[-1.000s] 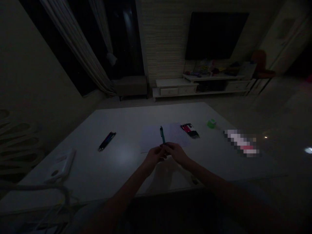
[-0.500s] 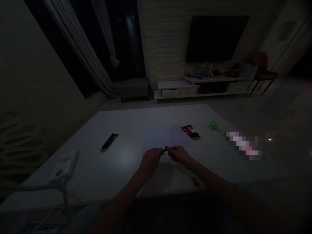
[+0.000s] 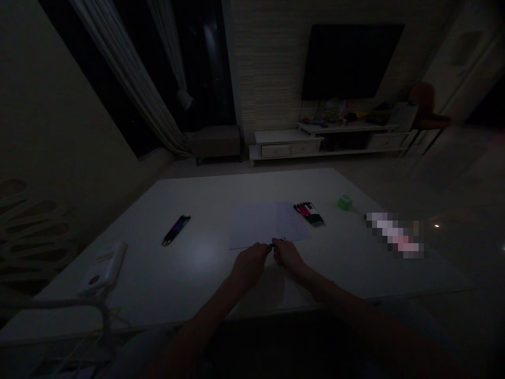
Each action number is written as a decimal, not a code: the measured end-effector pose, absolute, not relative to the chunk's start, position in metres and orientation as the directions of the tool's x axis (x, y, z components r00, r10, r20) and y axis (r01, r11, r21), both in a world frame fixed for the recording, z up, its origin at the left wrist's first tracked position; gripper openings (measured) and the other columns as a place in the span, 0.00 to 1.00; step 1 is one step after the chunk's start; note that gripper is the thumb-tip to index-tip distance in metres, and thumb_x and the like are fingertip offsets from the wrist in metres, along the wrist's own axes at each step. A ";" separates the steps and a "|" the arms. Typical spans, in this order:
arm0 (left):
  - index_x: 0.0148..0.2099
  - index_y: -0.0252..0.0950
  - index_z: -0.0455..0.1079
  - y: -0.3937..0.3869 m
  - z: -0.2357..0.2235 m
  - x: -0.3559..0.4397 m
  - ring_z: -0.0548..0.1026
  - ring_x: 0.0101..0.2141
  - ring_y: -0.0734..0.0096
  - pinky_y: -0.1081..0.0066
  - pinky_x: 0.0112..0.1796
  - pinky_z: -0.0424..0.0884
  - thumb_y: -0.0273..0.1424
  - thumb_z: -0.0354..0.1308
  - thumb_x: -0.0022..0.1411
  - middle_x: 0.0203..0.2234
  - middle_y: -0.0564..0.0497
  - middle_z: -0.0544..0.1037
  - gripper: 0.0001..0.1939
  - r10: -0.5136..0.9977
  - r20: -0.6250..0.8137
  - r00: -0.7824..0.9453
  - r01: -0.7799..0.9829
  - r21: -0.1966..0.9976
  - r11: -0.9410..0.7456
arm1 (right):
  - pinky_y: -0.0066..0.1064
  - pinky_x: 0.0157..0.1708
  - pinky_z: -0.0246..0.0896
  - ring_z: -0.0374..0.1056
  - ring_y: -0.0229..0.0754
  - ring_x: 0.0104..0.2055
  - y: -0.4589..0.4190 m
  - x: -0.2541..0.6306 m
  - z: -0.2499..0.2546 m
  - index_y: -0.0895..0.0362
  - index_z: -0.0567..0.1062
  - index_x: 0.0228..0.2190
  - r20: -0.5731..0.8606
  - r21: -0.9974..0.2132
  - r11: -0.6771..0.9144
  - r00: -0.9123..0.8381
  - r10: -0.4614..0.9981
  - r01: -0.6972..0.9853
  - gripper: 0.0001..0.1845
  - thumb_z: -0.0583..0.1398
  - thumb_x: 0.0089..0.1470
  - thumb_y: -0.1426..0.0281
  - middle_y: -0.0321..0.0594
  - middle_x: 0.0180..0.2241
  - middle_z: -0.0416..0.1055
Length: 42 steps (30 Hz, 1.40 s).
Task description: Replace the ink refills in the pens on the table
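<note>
Lower centre | slim dark-green pen (image 3: 271,246) is gripped by left hand (image 3: 250,264) and right hand (image 3: 290,256) | handling apparently underway | steadiness likely required

A thin dark pen (image 3: 270,247), maybe green, mostly hidden, on a slant, below the frame's middle.

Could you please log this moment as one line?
left hand: holding pen | right hand: holding same pen | table: paper beyond hands, pen row right of it, green item
</note>
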<state>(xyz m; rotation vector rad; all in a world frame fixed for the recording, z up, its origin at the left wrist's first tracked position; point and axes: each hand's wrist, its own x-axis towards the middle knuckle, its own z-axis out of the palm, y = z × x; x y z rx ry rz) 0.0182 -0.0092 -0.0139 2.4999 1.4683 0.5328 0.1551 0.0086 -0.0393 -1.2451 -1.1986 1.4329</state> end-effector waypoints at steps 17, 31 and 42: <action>0.40 0.37 0.69 -0.006 -0.001 0.000 0.70 0.34 0.67 0.69 0.36 0.62 0.32 0.47 0.63 0.33 0.48 0.72 0.10 0.887 0.200 0.417 0.809 0.362 -0.462 | 0.22 0.14 0.50 0.61 0.31 0.15 0.016 0.181 -0.009 0.61 0.72 0.24 -0.101 -0.980 -0.037 -0.335 0.937 0.193 0.21 0.57 0.47 0.54 0.39 0.19 0.70; 0.40 0.37 0.69 -0.005 -0.006 0.002 0.70 0.35 0.66 0.68 0.37 0.62 0.32 0.47 0.63 0.33 0.47 0.72 0.10 0.877 0.187 0.443 0.814 0.325 -0.481 | 0.22 0.16 0.54 0.65 0.33 0.19 0.020 0.186 -0.015 0.61 0.73 0.28 -0.108 -0.982 -0.040 -0.371 0.922 0.187 0.19 0.59 0.46 0.56 0.41 0.23 0.73; 0.40 0.37 0.68 -0.004 -0.007 0.001 0.70 0.35 0.66 0.68 0.37 0.61 0.31 0.47 0.63 0.33 0.47 0.72 0.09 0.875 0.189 0.445 0.816 0.317 -0.484 | 0.22 0.17 0.54 0.65 0.33 0.20 0.021 0.187 -0.017 0.61 0.73 0.28 -0.093 -0.981 -0.020 -0.380 0.920 0.191 0.18 0.61 0.43 0.58 0.40 0.23 0.73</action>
